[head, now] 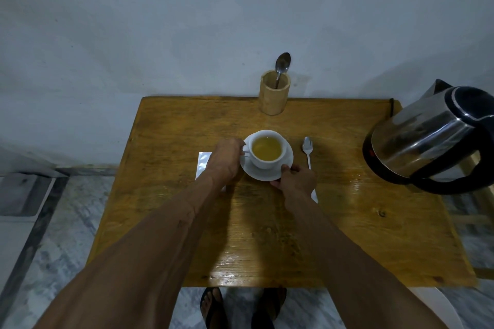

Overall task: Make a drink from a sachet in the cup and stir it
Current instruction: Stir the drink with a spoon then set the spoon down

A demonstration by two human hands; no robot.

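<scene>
Clearly a late stage, set out by item:

Cup: the white cup (266, 149) stood upright on its saucer (287, 161) near the middle of the counter (347, 222), filled with a yellowish drink.

Left grip: the left hand (226, 159) was at the cup's handle on the left side, fingers curled there; it seemed to be pinching the handle, though the fingertips were hidden behind the hand.

Right grip: the right hand (296, 179) clasped the near rim of the saucer, thumb lying on top of the rim.

Cup relative to grips: the cup sat between the two hands, the left touching its handle, the right touching only the saucer beneath it.

Spoon: a spoon (307, 149) lay flat on the counter just beside the saucer on the right, with neither hand on it.

Sachet: a silvery sachet (201, 165) lay flat to the left, partly under the left forearm.

Further out: a wooden holder (274, 96) with a second spoon (282, 63) stood at the back edge; a kettle (427, 139) sat at the far right.

Step in hand: judging by the coloured liquid and the idle spoon, the drink appeared mixed, and the hands were steadying or shifting cup and saucer.

Next move: probably a level, two-handed carry or slide, slow enough that the full cup did not slop.
</scene>
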